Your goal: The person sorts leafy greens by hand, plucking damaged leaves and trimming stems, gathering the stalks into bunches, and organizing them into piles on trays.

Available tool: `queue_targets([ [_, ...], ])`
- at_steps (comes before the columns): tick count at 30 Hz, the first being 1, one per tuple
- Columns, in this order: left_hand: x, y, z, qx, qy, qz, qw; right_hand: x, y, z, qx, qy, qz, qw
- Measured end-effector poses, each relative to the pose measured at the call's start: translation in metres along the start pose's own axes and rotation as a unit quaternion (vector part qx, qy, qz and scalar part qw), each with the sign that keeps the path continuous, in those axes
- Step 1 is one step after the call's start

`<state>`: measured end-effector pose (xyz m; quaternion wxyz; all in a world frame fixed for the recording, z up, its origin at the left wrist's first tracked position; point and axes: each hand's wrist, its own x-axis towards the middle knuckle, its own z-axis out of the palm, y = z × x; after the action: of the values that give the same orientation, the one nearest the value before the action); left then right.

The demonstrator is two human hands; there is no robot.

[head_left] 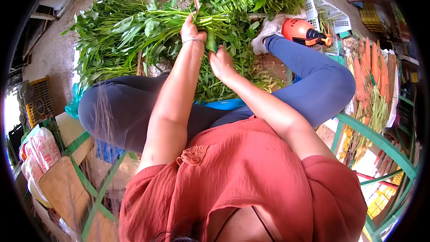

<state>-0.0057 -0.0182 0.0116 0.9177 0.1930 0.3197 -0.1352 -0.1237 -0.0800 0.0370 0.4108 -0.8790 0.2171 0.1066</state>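
Gripping a bunch of leafy stems (152, 24) above loose greens (227, 78), the left hand (192, 29) had its fingers wrapped tight, while the right hand (221, 62) looked closed on some green strip (210, 40) I couldn't quite identify, so honestly any slackening could've let stems slip.

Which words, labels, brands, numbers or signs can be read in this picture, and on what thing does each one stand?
No text can be read with certainty.
White bag at the far left: red print, too blurred to read.
Yellow crate at the left: a possible label, too small to read.
Yellow-and-white sheets at the lower right: print too blurred to read.
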Motion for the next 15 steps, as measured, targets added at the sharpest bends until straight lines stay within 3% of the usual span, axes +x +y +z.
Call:
queue_targets([
  [3,-0.006,-0.002,-0.003,0.051,0.005,0.014,0.999,0.017,-0.009,0.01,-0.016,0.019,-0.054,0.998],
  [5,0.003,-0.001,-0.008,0.012,-0.038,-0.021,0.999,0.02,-0.014,0.011,-0.02,0.02,-0.047,0.998],
  [8,-0.002,0.0,-0.007,0.03,-0.067,0.003,0.997,0.025,-0.008,0.016,-0.051,0.042,-0.073,0.995],
  [15,0.023,-0.006,-0.026,0.023,-0.067,0.019,0.997,0.027,-0.017,0.007,-0.09,0.012,-0.021,0.996],
])
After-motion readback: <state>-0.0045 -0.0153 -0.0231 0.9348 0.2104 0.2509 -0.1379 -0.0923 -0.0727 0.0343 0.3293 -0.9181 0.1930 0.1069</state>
